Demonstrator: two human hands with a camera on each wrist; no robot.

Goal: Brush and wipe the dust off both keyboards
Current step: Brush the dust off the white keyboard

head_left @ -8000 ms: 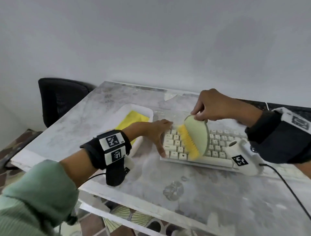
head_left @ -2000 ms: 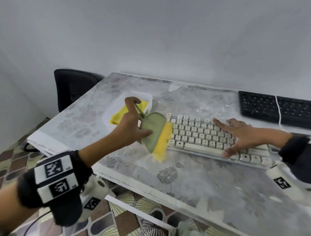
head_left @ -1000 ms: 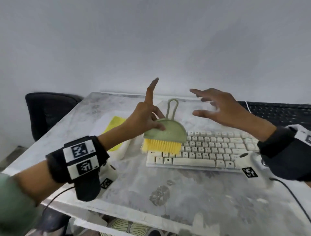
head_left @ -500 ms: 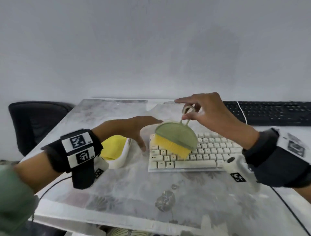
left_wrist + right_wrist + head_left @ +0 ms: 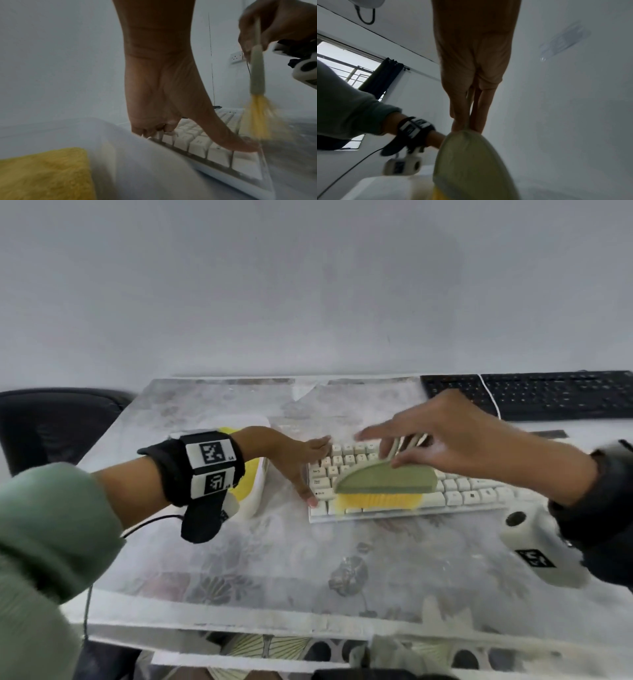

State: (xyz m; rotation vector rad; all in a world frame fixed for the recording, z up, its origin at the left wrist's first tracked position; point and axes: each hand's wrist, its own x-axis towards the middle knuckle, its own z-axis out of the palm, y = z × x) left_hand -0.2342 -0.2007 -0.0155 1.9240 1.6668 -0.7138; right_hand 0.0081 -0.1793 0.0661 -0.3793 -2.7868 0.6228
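A cream keyboard (image 5: 476,494) lies in the middle of the table, and a black keyboard (image 5: 555,393) lies at the back right. My right hand (image 5: 442,436) pinches the loop handle of a green brush (image 5: 387,481) whose yellow bristles (image 5: 376,501) touch the cream keyboard's front rows. In the right wrist view my fingers (image 5: 467,108) meet at the top of the brush (image 5: 471,162). My left hand (image 5: 301,460) holds the cream keyboard's left end, thumb (image 5: 228,139) lying on a front corner key and the other fingers over the far edge of that keyboard (image 5: 202,146).
A white tray (image 5: 255,491) with a yellow cloth (image 5: 42,174) stands just left of the cream keyboard. A black chair (image 5: 58,419) is at the table's far left. The table's front edge (image 5: 239,621) is near me. A white cable (image 5: 489,398) crosses the black keyboard.
The brush passed from my left hand to my right hand. The right hand has lowered it onto the cream keyboard's front rows, and my left hand has come to hold the keyboard's left end.
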